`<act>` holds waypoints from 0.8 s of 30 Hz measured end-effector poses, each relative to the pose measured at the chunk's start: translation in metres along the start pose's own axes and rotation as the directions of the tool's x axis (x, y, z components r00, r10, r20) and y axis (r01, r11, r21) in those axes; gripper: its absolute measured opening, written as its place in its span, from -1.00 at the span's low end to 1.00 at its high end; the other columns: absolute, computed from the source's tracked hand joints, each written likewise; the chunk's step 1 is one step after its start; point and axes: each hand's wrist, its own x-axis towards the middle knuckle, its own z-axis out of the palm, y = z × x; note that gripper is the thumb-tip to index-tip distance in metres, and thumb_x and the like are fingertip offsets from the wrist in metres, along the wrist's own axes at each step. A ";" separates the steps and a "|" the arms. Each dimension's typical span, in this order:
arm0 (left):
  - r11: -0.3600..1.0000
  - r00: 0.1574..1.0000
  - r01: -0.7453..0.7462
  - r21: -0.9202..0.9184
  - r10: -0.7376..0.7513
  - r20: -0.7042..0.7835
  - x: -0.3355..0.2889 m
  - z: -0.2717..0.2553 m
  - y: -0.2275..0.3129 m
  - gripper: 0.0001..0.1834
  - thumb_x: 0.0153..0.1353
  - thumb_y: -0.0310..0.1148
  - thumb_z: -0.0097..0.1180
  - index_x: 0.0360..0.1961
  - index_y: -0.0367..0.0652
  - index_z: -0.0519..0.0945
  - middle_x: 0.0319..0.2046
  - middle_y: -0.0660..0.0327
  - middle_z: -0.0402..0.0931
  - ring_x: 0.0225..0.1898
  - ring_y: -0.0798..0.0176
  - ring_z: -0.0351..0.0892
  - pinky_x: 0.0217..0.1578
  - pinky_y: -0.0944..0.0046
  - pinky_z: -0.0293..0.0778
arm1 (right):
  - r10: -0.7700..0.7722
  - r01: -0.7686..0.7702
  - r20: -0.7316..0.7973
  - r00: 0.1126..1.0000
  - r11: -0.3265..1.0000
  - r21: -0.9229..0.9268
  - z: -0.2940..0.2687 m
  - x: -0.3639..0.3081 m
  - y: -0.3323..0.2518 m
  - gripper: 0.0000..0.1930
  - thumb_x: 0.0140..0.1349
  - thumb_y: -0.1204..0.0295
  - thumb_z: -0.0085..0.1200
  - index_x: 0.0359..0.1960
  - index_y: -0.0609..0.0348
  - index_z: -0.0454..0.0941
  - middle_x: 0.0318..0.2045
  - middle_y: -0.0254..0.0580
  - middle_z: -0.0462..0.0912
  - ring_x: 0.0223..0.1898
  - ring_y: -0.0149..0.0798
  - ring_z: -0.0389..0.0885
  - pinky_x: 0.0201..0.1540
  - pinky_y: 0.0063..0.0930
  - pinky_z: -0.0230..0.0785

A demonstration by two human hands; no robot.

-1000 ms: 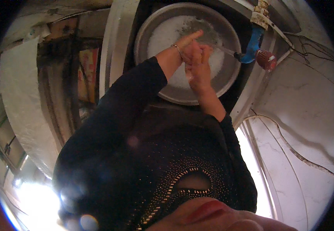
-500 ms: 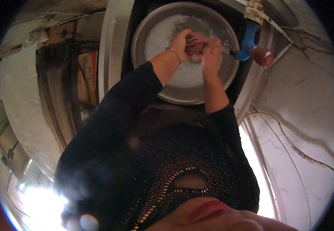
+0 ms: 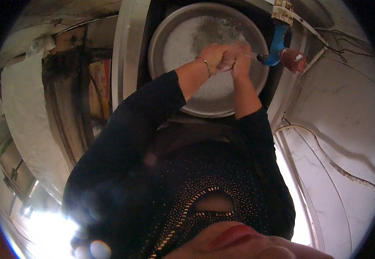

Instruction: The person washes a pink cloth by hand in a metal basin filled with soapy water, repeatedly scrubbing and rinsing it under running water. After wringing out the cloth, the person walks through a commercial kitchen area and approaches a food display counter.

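- Pale wall (image 3: pixel 343 99) rises at your right, a thin hose (image 3: pixel 334 169) curving along it; a whitish sheet (image 3: pixel 32 121) hangs at your left.
- Pinkish, glossy and wet, a small patch (image 3: pixel 226 65) shows between your hands, above the basin (image 3: pixel 213 110); it is too blurred to tell whether it is a held piece or your own wet fingers.
- Your left hand (image 3: pixel 216 54), a bracelet (image 3: pixel 206 67) at its wrist, curls inward; your right hand (image 3: pixel 242 64) bends close beside it; whether either grasps anything, you cannot tell.
- Compared with half a second ago, your left hand sits farther right, nearer your right one; less of the pink folds shows.
- Grey and round, the basin holds white foam (image 3: pixel 178 45) with a darker patch toward its far side; a clear stream (image 3: pixel 252 54) runs from the blue tap (image 3: pixel 278 43) onto your hands.
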 end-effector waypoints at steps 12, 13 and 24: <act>0.985 0.982 -0.153 -0.085 0.142 -0.128 0.036 -0.051 0.030 -0.58 0.31 -0.01 0.02 -0.02 -0.09 0.53 -0.09 0.16 0.54 -0.04 0.14 0.51 0.02 0.00 0.42 | 0.047 -0.117 0.241 0.969 0.952 0.283 0.010 -0.041 -0.037 -0.71 0.28 0.28 -0.01 0.00 0.03 0.49 -0.19 -0.30 0.57 -0.32 -0.40 0.49 -0.36 -0.50 0.30; 0.990 0.981 -0.136 -0.048 0.128 -0.147 0.034 -0.050 0.027 -0.55 0.32 0.04 -0.01 0.01 -0.07 0.53 -0.07 0.16 0.53 -0.01 0.14 0.50 0.05 -0.03 0.39 | 0.060 -0.134 0.197 0.979 0.912 0.388 0.011 -0.038 -0.044 -0.72 0.28 0.29 0.00 0.00 0.02 0.50 -0.20 -0.32 0.57 -0.32 -0.42 0.49 -0.35 -0.52 0.31; 0.916 0.909 -0.013 -0.400 0.178 0.378 0.028 -0.017 0.041 -0.53 0.36 0.00 -0.06 0.16 -0.02 0.45 0.00 0.16 0.52 0.06 0.06 0.48 0.19 0.00 0.34 | 0.317 -0.418 0.275 0.908 0.726 0.545 -0.004 -0.037 -0.036 -0.71 0.32 0.28 0.02 0.03 0.05 0.51 -0.10 -0.26 0.58 -0.23 -0.38 0.53 -0.23 -0.45 0.42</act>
